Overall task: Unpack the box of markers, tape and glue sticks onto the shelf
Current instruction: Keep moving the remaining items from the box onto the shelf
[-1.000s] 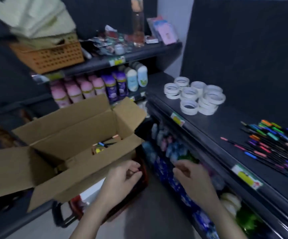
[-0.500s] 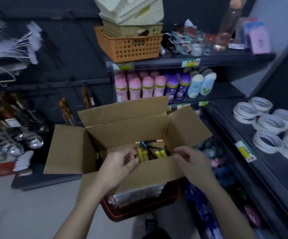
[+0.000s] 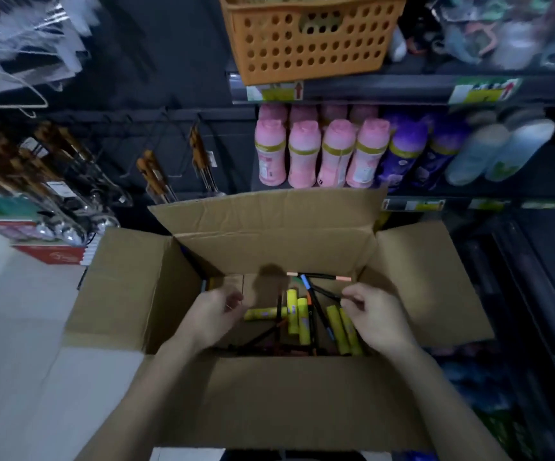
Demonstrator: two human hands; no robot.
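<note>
Glue sticks [image 3: 292, 311] lie lengthwise away from you, between your hands; right hand [image 3: 374, 319] nearest, curled, grip unclear; left hand [image 3: 214, 316] loosely curled, empty.

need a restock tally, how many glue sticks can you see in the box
5 glue sticks. One lies sideways by the left hand, two side by side in the middle of the box, two beside the right hand. More may be hidden under markers or hands.

box [image 3: 279, 400]: lower centre of the frame
glue sticks [image 3: 302, 319]: inside the box, among markers [image 3: 319, 277]
bottles [image 3: 319, 154]: shelved behind the box
basket [image 3: 309, 34]: shelf above the bottles
</note>
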